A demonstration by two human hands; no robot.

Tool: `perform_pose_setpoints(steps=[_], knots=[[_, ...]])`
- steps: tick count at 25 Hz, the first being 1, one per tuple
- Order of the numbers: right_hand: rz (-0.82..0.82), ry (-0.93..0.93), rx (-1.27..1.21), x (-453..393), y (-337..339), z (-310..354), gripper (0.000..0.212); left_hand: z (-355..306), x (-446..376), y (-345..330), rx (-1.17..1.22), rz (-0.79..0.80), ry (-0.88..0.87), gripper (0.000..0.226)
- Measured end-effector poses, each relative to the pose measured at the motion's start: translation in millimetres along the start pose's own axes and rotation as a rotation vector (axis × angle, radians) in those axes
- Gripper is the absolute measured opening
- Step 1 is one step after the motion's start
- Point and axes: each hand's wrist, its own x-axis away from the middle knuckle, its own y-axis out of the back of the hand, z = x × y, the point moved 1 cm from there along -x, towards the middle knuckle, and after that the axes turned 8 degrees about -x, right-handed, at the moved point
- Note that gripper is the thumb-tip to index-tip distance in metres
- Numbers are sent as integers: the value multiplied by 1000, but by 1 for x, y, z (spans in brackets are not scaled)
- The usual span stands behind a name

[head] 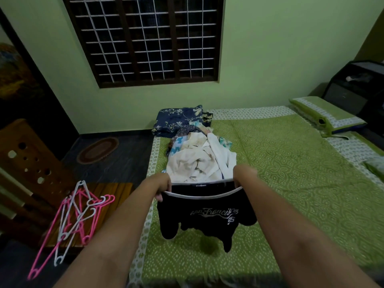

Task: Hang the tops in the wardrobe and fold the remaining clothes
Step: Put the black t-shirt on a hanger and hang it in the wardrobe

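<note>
A black top (pixel 204 215) with white trim at the neckline and "San Francisco" lettering in pale script hangs in the air above the near part of the bed, stretched open at the shoulders between two outstretched arms. The left hand (pixel 162 189) grips the left shoulder edge, fingers curled over the white-trimmed neckline; the right hand (pixel 244 176) clutches the right shoulder, its fingers tucked into the fabric. The top's body and sleeves dangle loosely, the lower hem bunched and uneven, just above the green bedsheet (pixel 291 183) with its small white circular pattern. Just beyond the top, toward the far side, lies a heap of clothes (pixel 199 161), mostly cream and white cloth on top with bits of blue and patterned fabric showing at the edges. Farther still, against the wall, sits a folded dark blue floral cloth (pixel 178 119). At the far right of the bed rests a green pillow (pixel 328 117) with a pale patterned border. To the left of the bed, on a low wooden surface (pixel 116 190), a tangle of pink and white hangers (pixel 76 217) lies sprawled. An oval brown mat (pixel 97 149) sits on the dark floor beyond it, and a barred window (pixel 145 38) fills the green far wall.
</note>
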Motion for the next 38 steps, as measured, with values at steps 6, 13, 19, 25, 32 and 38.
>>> perform_pose_setpoints(steps=[6,13,19,25,32,38], knots=[[76,-120,-291,-69,55,13,49,-11,-57,69,344,-179,102,29],[31,-15,-1026,-173,60,41,65,-33,-166,87,418,-416,55,61],[104,-96,-1099,-229,53,78,81,26,-182,84,505,-411,172,72],[358,206,-822,-222,3,257,53,178,-124,17,688,-489,471,68],[543,422,-573,-157,-106,478,16,402,-55,-61,765,-433,778,34],[542,306,-501,-166,-227,617,31,563,-112,-111,710,-287,777,23]])
